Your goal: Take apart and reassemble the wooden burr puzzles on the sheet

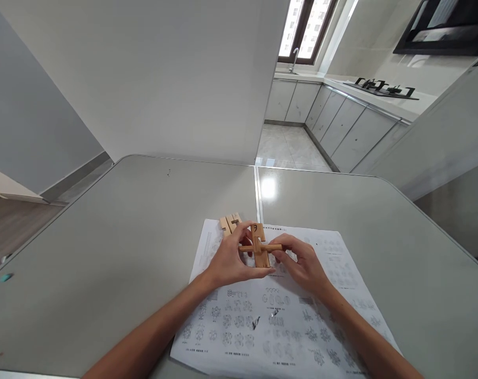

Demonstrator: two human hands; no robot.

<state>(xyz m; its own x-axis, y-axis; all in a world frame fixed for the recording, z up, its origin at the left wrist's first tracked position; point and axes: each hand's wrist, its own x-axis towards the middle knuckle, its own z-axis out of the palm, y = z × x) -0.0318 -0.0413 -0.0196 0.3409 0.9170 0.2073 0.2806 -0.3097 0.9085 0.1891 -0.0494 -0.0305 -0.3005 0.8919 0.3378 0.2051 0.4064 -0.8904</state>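
A partly joined wooden puzzle (259,247), made of notched bars crossed into a plus shape, is held just above a printed sheet of diagrams (278,316). My left hand (229,259) grips its left side with thumb and fingers curled round the upright bars. My right hand (304,263) pinches the thin horizontal bar that sticks out to the right. Two loose wooden bars (230,223) lie side by side on the sheet's far left corner, just behind my left hand.
The sheet lies on a grey table (104,252) with a seam down its middle (256,195). A small teal object (6,277) sits near the left edge. Beyond stand a white wall, kitchen cabinets (341,126) and a hob (384,88).
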